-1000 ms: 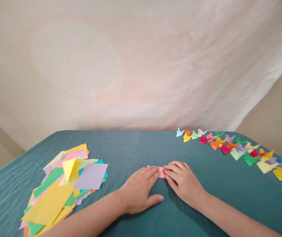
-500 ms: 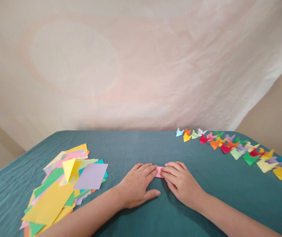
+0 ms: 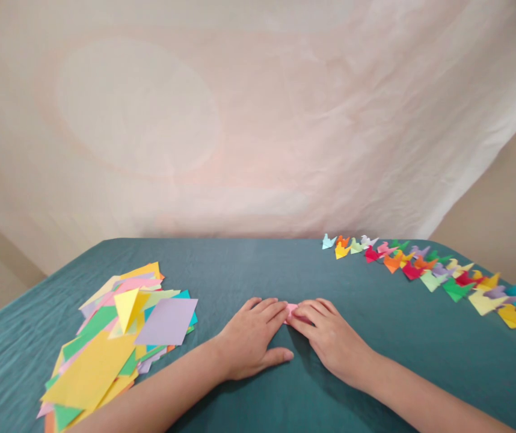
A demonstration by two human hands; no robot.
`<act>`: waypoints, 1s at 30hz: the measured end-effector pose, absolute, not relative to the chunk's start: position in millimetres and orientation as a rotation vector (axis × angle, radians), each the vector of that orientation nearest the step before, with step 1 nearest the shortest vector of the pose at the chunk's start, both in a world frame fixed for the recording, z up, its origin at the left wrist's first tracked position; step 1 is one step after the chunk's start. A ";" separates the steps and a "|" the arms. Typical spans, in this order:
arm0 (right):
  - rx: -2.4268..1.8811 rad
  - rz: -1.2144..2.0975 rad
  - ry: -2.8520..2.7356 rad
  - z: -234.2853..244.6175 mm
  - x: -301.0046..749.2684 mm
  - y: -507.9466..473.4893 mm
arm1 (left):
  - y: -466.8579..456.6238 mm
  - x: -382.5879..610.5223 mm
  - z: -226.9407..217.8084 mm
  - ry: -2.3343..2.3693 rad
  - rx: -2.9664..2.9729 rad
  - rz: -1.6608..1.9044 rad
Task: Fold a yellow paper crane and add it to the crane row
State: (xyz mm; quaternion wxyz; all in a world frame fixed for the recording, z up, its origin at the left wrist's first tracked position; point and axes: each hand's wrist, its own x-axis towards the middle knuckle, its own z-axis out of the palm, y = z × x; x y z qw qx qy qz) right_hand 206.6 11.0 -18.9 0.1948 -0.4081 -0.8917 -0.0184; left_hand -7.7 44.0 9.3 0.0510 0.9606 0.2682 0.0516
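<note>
A small piece of folded pink paper [image 3: 290, 313] lies on the teal cloth between my hands, mostly hidden under the fingers. My left hand [image 3: 258, 340] rests flat on its left part, fingers stretched out and thumb spread toward me. From the right, my right hand [image 3: 330, 337] has its thumb and fingertips closed together on the paper's right part. The paper's exact folded shape cannot be made out.
To the left is a loose pile of coloured paper sheets [image 3: 91, 367], with a lilac square [image 3: 168, 322] on top. Several folded paper birds [image 3: 432, 279] stand in rows along the right side. A pale cloth [image 3: 258, 120] hangs behind the table.
My right hand's fingers have drawn together and shifted slightly left, with the thumb now at the pink paper. My left hand has stayed in place.
</note>
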 end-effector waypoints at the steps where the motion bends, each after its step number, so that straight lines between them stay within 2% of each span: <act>1: -1.143 -0.061 -2.496 -18.1 206.1 10.8 | 43.9 -7.5 9.4 0.819 2.923 0.158; 10: -1.103 -0.187 -2.482 -20.2 206.9 7.0 | 44.6 -6.5 9.2 0.814 2.941 0.179; 23: -1.187 -0.181 -2.483 -16.8 204.7 3.8 | 46.1 -6.6 6.9 0.810 2.959 0.143; 30: -1.233 -0.311 -2.501 -12.5 206.9 3.7 | 47.4 -7.7 5.9 0.810 2.959 0.149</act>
